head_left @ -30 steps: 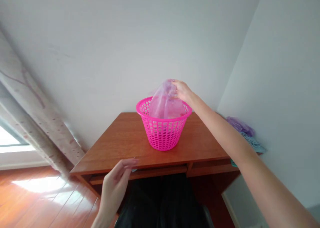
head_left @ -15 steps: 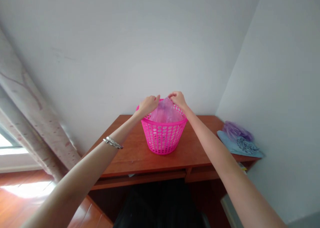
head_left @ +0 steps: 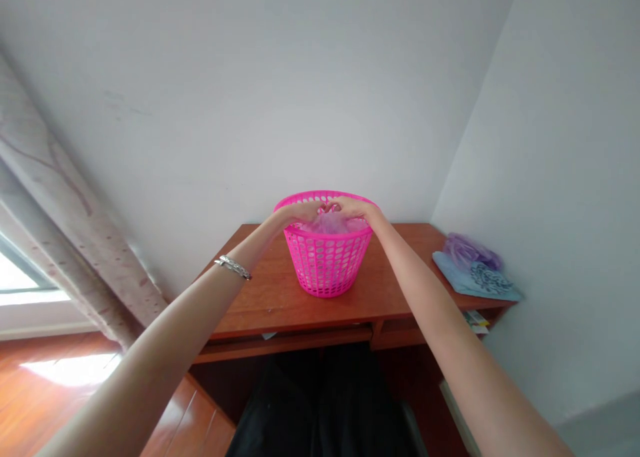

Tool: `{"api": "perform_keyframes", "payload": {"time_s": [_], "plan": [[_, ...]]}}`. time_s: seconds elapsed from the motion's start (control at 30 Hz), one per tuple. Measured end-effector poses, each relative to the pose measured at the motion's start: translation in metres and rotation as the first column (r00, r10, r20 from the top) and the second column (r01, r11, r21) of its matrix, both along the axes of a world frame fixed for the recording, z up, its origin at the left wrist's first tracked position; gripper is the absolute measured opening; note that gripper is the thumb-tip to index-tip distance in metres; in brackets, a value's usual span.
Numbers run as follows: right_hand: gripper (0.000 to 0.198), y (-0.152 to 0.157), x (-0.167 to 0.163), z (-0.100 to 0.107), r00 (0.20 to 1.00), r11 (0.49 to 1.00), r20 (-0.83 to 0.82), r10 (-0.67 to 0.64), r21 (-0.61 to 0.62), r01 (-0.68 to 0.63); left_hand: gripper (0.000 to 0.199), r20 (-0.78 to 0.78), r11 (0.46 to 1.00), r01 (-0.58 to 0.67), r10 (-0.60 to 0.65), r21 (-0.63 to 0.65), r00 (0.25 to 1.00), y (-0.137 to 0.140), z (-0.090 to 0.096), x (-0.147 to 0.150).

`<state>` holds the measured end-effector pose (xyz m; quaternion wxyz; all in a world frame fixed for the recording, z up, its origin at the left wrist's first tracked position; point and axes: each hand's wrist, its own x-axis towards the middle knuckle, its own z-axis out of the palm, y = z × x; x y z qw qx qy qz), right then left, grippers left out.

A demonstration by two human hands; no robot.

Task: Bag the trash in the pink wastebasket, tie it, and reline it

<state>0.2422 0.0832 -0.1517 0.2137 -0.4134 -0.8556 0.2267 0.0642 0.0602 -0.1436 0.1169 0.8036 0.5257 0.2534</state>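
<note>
A bright pink plastic basket (head_left: 327,265) with a lattice of holes stands upright on the brown wooden desk (head_left: 265,280). Thin, see-through pink plastic bag material (head_left: 331,225) lies gathered inside its mouth. My left hand (head_left: 306,211) reaches over the rim from the left, its fingers closed on the bag. From the right, my right hand (head_left: 347,207) pinches the bag, its fingertips close to those of the left. The lower part of the bag is hidden behind the basket's front wall. A silver bracelet (head_left: 233,266) circles my left wrist.
At the desk's right end lies a light blue folded cloth or bag (head_left: 467,277) with a purple plastic bag (head_left: 470,251) on it. Walls rise behind and to the right. A patterned curtain (head_left: 75,210) hangs at left. Papers (head_left: 476,320) sit on a shelf below.
Both hands have come down into the basket's mouth and closer together. The bag, which peaked above the rim, has sunk lower with them. The view has shifted slightly.
</note>
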Motion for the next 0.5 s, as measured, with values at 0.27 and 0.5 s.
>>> {"api": "perform_keyframes", "payload": {"time_s": [0.27,0.5], "plan": [[0.04,0.012,0.009,0.007,0.854,0.836,-0.334,-0.399,0.251,0.488,0.041,0.124,0.915,-0.358,0.339,0.187,0.933,0.004,0.003,-0.013],[0.038,0.009,-0.003,0.004,0.94,0.956,-0.339,-0.042,0.261,0.137,0.042,0.149,0.926,-0.104,0.052,0.364,0.988,0.017,-0.004,-0.01]]}}
